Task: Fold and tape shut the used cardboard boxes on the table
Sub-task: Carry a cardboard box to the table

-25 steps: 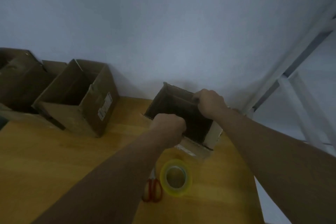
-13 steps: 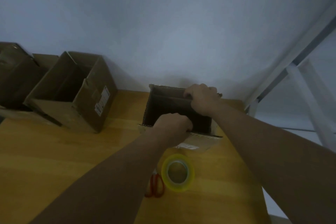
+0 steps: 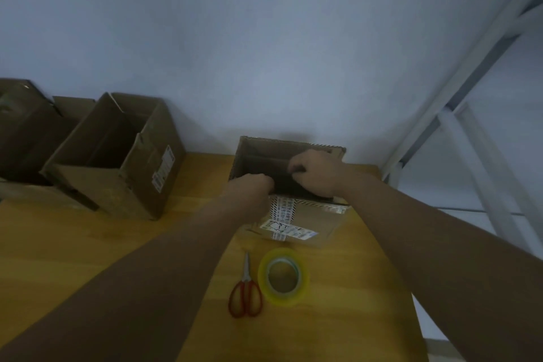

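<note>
The small box, at twelve o'clock on the table, is clasped twice: near rim in the curled left grip, inner flap in the curled right grip. Flaps are best pressed level before taping.

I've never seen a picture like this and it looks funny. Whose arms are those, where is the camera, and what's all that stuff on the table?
There is no machine here. The arms belong to a person wearing a camera on the head, so you look down as they do. The left hand and right hand both grip the open top of a small cardboard box. On the wooden table, nearer the person, lie red scissors and a roll of tape. A bigger open box stands further left.
</note>
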